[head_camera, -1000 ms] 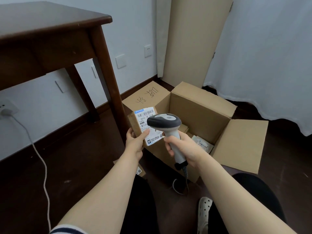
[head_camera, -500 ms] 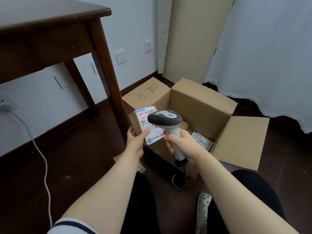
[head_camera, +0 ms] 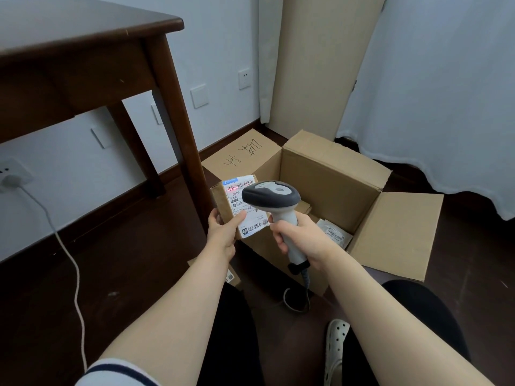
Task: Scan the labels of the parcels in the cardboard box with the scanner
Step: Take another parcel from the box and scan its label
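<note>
My left hand (head_camera: 223, 232) holds a small brown parcel (head_camera: 220, 201) upright, its white shipping label (head_camera: 239, 201) facing me. A red scan line glows on the barcode at the label's top. My right hand (head_camera: 301, 238) grips the white handle of a grey-headed scanner (head_camera: 271, 197), its head just right of the label and covering part of it. Behind them sits the open cardboard box (head_camera: 328, 179), flaps spread. Inside it lie a white-labelled parcel (head_camera: 333, 232) and a brown parcel (head_camera: 303, 208), both partly hidden.
A dark wooden table (head_camera: 83, 51) stands at the left, its leg (head_camera: 181, 151) close to the box. Another small parcel (head_camera: 232, 277) lies on the floor under my left forearm. A white cable (head_camera: 72, 263) runs across the dark floor. Tall cardboard (head_camera: 323, 65) and white curtain (head_camera: 446, 93) stand behind.
The parcel and scanner have stayed together in front of the box, drifting slightly. A red scan line, absent a second ago, now lights the barcode.
</note>
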